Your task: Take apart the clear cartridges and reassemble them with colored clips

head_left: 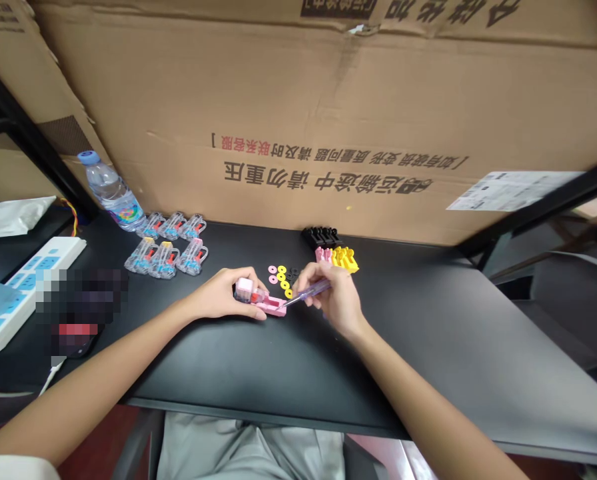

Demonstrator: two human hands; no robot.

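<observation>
My left hand is closed round a small pink plastic toy piece that rests on the black table. My right hand grips a small clear-handled screwdriver, its tip touching the pink piece. Just behind the hands lie several small pink, yellow and black rings.
Several clear plastic toy units lie at the back left beside a water bottle. Black, pink and yellow parts sit at the back centre. A white power strip lies left. A large cardboard box walls the back.
</observation>
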